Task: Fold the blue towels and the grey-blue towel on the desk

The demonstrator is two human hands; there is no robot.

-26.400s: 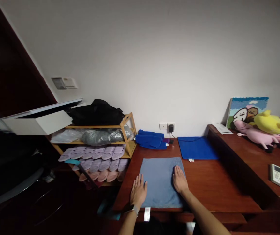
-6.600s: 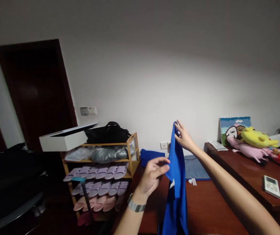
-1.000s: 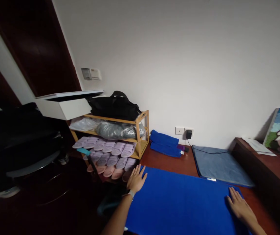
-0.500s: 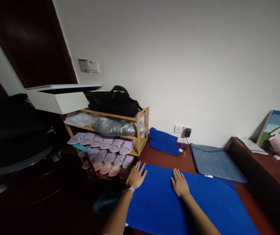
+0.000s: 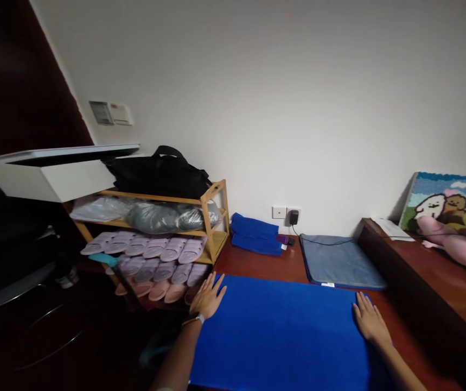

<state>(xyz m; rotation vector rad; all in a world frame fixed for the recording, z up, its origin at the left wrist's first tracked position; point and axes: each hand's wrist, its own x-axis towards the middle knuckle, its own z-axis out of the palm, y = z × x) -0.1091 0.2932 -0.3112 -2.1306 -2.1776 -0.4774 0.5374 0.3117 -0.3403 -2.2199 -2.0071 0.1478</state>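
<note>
A blue cloth (image 5: 285, 331) lies spread flat on the reddish-brown wooden surface (image 5: 257, 266). My left hand (image 5: 208, 297) rests on its far left corner, fingers spread, with a band on the wrist. At the cloth's far right corner my right hand (image 5: 371, 319) lies flat, palm down, its fingers extended. Neither hand grasps anything. Beyond the cloth are a folded blue cloth (image 5: 256, 234) and, to its right, a folded grey-blue cloth (image 5: 340, 262) with a white tag.
A wooden rack (image 5: 216, 244) at left holds slippers (image 5: 161, 247), plastic-wrapped items and a black bag (image 5: 161, 174). A white box (image 5: 59, 176) juts out beside it. On the raised ledge at right lie a pink plush toy (image 5: 456, 247) and a picture (image 5: 440, 201).
My right hand has slid rightward across the cloth to its far right corner. My left hand stays at the left corner. The view has turned to the right.
</note>
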